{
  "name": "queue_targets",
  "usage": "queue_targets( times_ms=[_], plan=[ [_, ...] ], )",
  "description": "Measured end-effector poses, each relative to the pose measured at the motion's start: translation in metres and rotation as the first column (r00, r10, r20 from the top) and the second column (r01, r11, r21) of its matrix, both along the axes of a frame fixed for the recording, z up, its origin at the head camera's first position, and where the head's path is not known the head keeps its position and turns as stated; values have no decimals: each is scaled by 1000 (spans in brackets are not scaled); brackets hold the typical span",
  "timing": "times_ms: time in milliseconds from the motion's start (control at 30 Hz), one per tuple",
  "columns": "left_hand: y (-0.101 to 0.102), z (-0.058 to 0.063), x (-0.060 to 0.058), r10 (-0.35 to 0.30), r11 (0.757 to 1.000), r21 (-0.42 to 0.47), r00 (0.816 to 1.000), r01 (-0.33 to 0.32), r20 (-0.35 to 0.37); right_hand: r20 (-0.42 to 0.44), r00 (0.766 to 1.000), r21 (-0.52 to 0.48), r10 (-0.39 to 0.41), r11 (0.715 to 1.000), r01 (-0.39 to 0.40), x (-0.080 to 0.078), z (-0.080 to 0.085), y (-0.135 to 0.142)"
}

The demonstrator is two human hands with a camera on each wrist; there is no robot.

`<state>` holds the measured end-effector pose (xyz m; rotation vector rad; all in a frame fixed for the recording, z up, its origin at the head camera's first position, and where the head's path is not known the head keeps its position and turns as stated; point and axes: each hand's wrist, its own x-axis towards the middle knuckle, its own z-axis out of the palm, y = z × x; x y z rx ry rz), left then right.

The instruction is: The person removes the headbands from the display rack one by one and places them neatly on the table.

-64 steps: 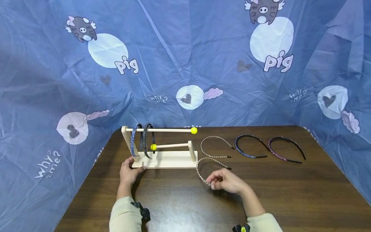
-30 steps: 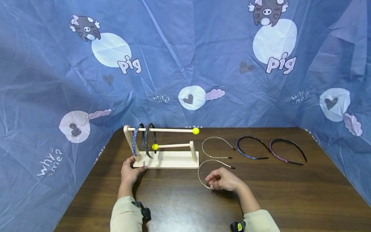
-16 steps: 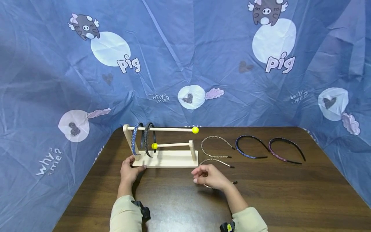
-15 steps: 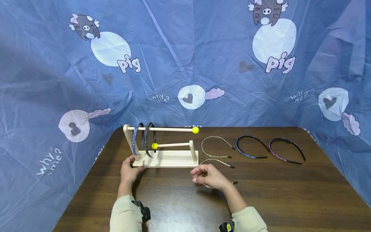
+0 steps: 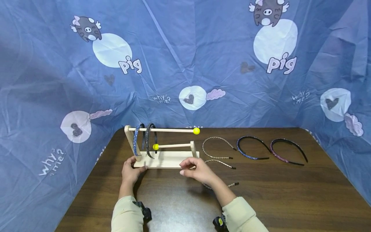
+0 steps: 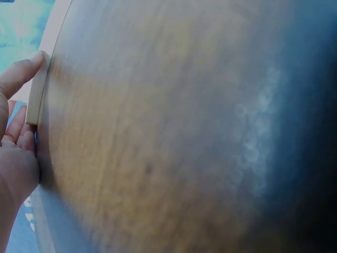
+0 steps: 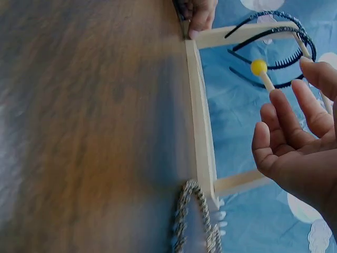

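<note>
You are clasping the wooden headband stand [image 5: 168,160] with your left grip [image 5: 130,174], while your right grip [image 5: 197,170] is hanging empty by its right end.
The stand is resting on the table [image 5: 162,199], your left grip curling round its left end, the thumb pressing the near edge of the base. Your right grip is holding nothing, its fingers bending loosely and its thumb standing apart. On the upper bar [image 5: 174,130], a blue glittery headband [image 5: 135,141] and a black headband [image 5: 147,141] are hanging near the left post; the lower bar [image 5: 174,146] is pointing left, ending in a yellow ball [image 5: 156,147]. Right of the stand, a beige braided headband [image 5: 221,158], a blue-and-black headband [image 5: 244,156] and a pink-and-black headband [image 5: 278,156] are lying on the table; a nearer braided headband [image 5: 221,162] is lying partly hidden by your right grip and wrist.
</note>
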<state>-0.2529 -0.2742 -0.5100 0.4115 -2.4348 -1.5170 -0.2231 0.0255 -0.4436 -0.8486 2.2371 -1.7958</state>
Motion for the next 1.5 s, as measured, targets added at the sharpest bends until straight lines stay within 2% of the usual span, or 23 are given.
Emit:
queue_targets(
  times_ms=[100,300,400,633,1000,1100,1167,1267,1333,1500],
  plan=[
    [0,-1,1,2,1000,-3,1000,-2,-5,-15,1000,-2,1,1000,-1,1,9,-6],
    [0,-2,1,1,1000,9,1000,-1,7,-30,1000,-12,0,1000,0,-18,-8,-20],
    [0,-2,0,0,1000,21,1000,-1,15,-28,1000,-30,0,1000,-1,-23,-8,-26],
    [-1,-3,0,5,1000,31,1000,-5,21,-51,999,-52,0,999,-3,-30,2,-41],
    [-1,-2,-2,10,999,34,1000,-10,6,2,1000,-111,-18,994,19,-38,14,-65],
    [-1,-3,-3,4,1000,29,1000,-4,3,7,1000,-107,-6,994,6,-33,28,-72],
    [-1,-2,-2,2,1000,20,1000,-3,1,10,1000,-102,7,995,-6,-35,30,-78],
    [0,-2,-1,-3,1000,8,1000,3,6,19,1000,-83,1,997,0,-40,30,-86],
    [0,-2,-1,-3,1000,1,1000,3,2,26,1000,-80,-3,997,5,-49,20,-94],
    [-1,-2,-2,1,1000,-5,1000,-1,0,46,999,-85,-18,996,22,-52,18,-105]
  ],
)
